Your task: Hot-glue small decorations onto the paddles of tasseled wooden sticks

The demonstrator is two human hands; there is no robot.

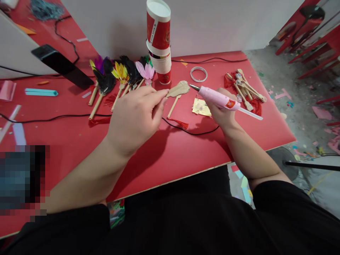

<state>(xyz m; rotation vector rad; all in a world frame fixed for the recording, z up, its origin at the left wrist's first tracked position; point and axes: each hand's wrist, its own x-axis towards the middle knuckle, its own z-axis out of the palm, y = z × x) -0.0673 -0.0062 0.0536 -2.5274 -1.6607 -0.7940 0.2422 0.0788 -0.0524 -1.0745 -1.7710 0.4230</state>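
My left hand pinches the narrow end of a beige feather-shaped piece between thumb and fingers. My right hand is wrapped round a pink glue gun, with a clear glue stick out of its back. The gun's metal tip points left, close to the wide end of the beige piece. Below that piece, a wooden stick with a red tassel lies on the red table. A yellowish square sits by my right hand, partly hidden.
Feathered sticks lie behind my left hand, near stacked paper cups. Behind the gun is a tape ring. Several wooden sticks with red tassels are at right. A black device leans at left; a black cable crosses the table.
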